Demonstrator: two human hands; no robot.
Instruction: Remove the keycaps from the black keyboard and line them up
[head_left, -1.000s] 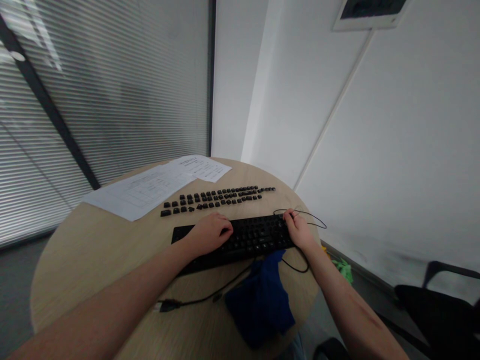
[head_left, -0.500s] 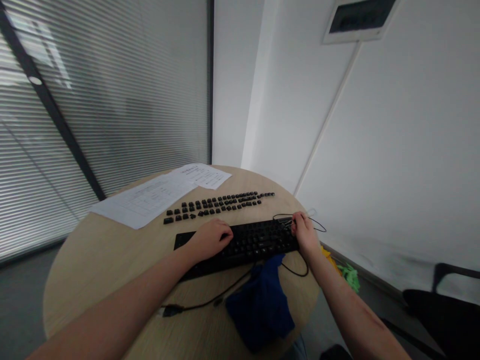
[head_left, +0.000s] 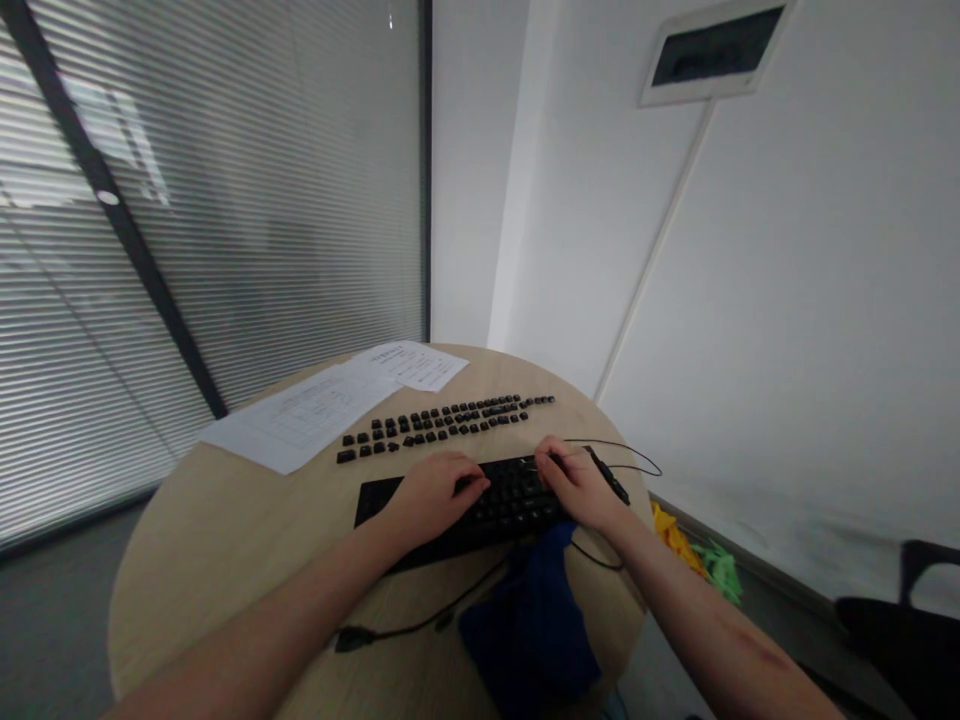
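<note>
A black keyboard lies aslant on the round table, with keys in place over its middle and right. My left hand rests over its left half, thumb and fingertips pinched together; what they hold, if anything, is hidden. Above the right half, my right hand is closed on a thin wire tool that looks like a wire keycap puller, mostly covered by the fingers. Behind the keyboard, loose black keycaps stand in several rows.
Printed papers cover the table's far left. A blue cloth lies at the near edge, beside a cable with a USB plug. Thin black cord loops past the right edge. Yellow and green cloths and a black chair are off to the right.
My right hand has moved left from the keyboard's right end, bringing the wire tool over the keys. My left hand stays over the left half. The view has shifted slightly.
</note>
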